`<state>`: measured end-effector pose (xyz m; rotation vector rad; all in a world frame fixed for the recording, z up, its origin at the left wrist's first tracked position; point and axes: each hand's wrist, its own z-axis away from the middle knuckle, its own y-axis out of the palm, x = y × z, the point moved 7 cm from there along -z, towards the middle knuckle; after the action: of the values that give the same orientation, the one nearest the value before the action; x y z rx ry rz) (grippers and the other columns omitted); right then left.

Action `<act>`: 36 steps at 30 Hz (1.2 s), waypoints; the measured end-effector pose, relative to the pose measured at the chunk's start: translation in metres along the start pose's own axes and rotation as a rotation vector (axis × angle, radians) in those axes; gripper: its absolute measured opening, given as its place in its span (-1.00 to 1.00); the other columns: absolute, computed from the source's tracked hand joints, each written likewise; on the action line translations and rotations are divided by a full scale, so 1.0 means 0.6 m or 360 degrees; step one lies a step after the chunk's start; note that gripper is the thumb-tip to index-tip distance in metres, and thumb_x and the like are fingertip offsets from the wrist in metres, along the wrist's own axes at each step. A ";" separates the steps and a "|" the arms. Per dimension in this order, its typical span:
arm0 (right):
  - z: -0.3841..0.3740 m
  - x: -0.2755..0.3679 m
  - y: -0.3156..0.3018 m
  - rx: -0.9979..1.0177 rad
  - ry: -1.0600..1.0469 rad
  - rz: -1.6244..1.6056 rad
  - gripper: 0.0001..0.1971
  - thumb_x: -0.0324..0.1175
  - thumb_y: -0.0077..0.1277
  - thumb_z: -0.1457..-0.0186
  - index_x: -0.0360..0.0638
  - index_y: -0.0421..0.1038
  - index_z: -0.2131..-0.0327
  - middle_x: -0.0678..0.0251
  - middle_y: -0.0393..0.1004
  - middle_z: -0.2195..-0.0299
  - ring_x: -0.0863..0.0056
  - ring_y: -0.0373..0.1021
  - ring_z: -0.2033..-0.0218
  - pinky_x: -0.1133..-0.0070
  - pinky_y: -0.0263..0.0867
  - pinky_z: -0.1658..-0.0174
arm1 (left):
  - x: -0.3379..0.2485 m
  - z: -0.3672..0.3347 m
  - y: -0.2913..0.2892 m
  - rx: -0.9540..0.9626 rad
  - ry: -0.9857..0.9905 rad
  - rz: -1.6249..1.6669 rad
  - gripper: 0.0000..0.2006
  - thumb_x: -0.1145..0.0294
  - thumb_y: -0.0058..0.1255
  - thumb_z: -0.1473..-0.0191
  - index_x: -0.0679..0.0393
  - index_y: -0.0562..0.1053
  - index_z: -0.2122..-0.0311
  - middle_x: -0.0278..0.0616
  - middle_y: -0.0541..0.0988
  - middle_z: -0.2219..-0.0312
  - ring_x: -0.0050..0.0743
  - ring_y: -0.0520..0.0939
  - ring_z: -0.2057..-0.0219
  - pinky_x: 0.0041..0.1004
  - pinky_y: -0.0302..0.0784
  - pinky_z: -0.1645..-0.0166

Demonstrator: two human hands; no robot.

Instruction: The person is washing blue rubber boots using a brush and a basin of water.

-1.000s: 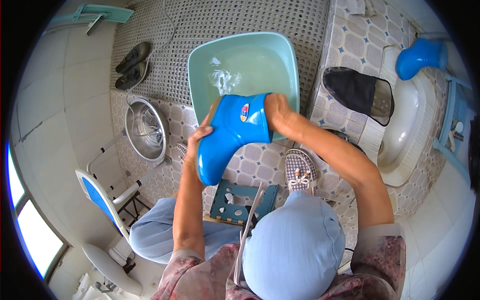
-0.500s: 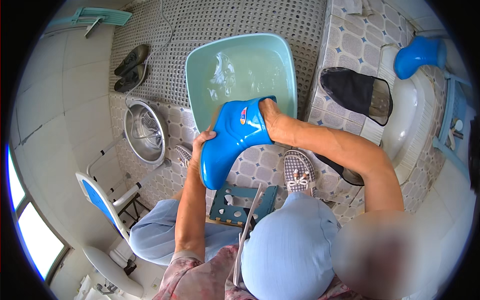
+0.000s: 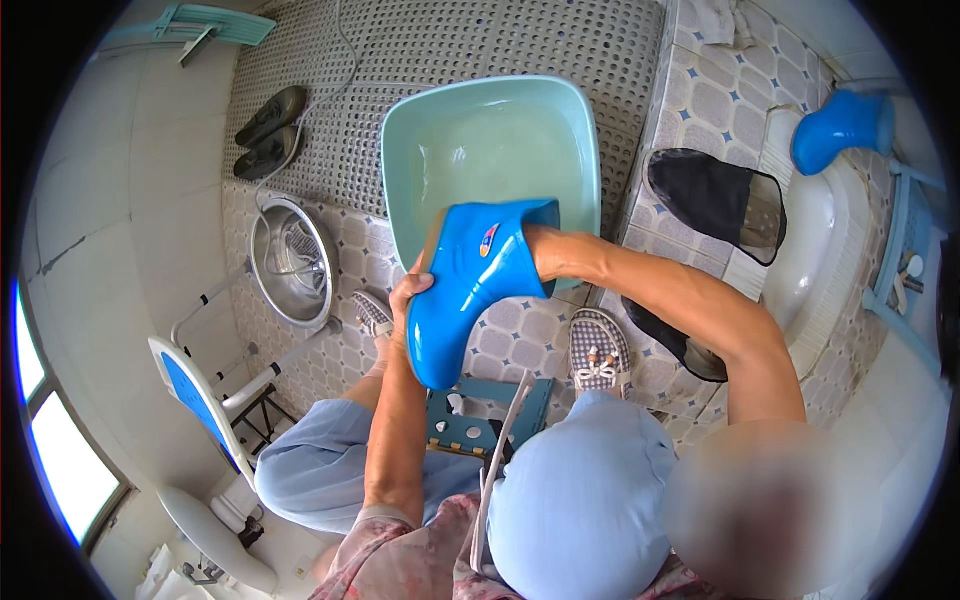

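Note:
A shiny blue rubber boot (image 3: 478, 265) is held on its side over the near edge of a pale green basin (image 3: 590, 130) with water in it. Its toe points toward me, its tan sole faces left and its opening faces right. My left hand (image 3: 408, 298) is closed around the sole side, with the thumb on the blue upper. My right forearm (image 3: 665, 282) reaches into the boot's opening up to the wrist. The right hand's fingers are hidden inside the boot.
Right of the basin are two dark shoes (image 3: 705, 195), a squat toilet (image 3: 825, 230) and another blue boot (image 3: 835, 130). On the left lie dark green shoes (image 3: 270, 130) and a metal bowl (image 3: 325, 250). A folding stool (image 3: 540, 400) and a blue-and-white chair (image 3: 195, 400) are close to me.
The boot has shifted slightly toward me in view, with both hands still on and in it. The water's surface looks calmer.

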<state>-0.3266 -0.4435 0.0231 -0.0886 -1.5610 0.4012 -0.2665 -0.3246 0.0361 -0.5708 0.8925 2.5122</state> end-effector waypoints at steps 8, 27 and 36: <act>0.007 0.010 -0.017 -0.0515 0.0168 0.0739 -0.78 -0.20 0.09 -0.05 -0.07 0.55 0.27 0.20 0.59 0.28 0.21 0.52 0.29 0.44 0.45 0.24 | -0.027 -0.006 0.004 -0.0053 0.0128 -0.0045 -0.15 0.33 -0.10 0.22 0.22 0.11 -0.31 0.12 0.42 -0.08 -0.07 0.56 0.03 -0.31 0.48 -0.12; 0.005 -0.003 0.011 -0.0361 -0.0096 0.0253 -0.68 -0.10 0.04 -0.02 -0.14 0.56 0.31 0.10 0.57 0.24 0.19 0.50 0.30 0.36 0.40 0.22 | 0.009 -0.003 -0.030 -0.0113 0.0077 0.0061 -0.24 0.28 -0.09 0.18 0.28 0.18 -0.24 0.14 0.48 0.01 -0.04 0.58 0.09 -0.24 0.53 -0.05; 0.023 0.000 -0.020 -0.0459 0.0389 0.0010 -0.61 -0.15 0.15 -0.03 -0.13 0.47 0.09 0.12 0.54 0.17 0.26 0.50 0.25 0.42 0.43 0.19 | -0.005 -0.009 -0.009 0.0034 0.0067 -0.0059 -0.19 0.36 -0.13 0.20 0.22 0.14 -0.29 0.13 0.45 -0.03 -0.01 0.56 0.03 -0.21 0.49 -0.13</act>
<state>-0.3379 -0.4574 0.0271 -0.3532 -1.3676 0.1604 -0.2598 -0.3249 0.0314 -0.6300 0.9147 2.4631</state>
